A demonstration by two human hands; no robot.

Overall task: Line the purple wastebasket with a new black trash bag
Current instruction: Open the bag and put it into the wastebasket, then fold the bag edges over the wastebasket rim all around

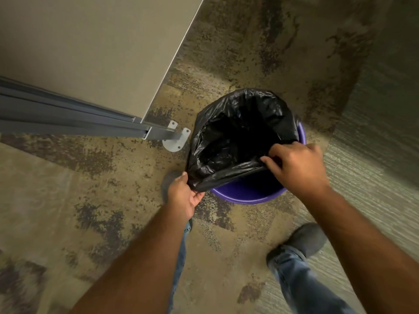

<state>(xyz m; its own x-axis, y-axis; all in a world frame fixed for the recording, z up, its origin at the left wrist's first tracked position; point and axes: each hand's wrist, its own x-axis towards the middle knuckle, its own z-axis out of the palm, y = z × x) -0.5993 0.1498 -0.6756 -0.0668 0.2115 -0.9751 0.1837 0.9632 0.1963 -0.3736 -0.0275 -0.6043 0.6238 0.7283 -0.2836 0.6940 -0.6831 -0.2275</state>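
Note:
A round purple wastebasket stands on the carpet in the middle of the view. A black trash bag sits in it with its mouth spread open; the bag's edge covers the far and left rim, while the near rim shows bare purple. My left hand pinches the bag's near-left corner just outside the basket. My right hand grips the bag's near edge at the right, above the basket's opening.
A beige partition panel with a grey frame stands at the left, its metal foot bracket bolted to the floor close to the basket. My two shoes rest on the mottled carpet near the basket.

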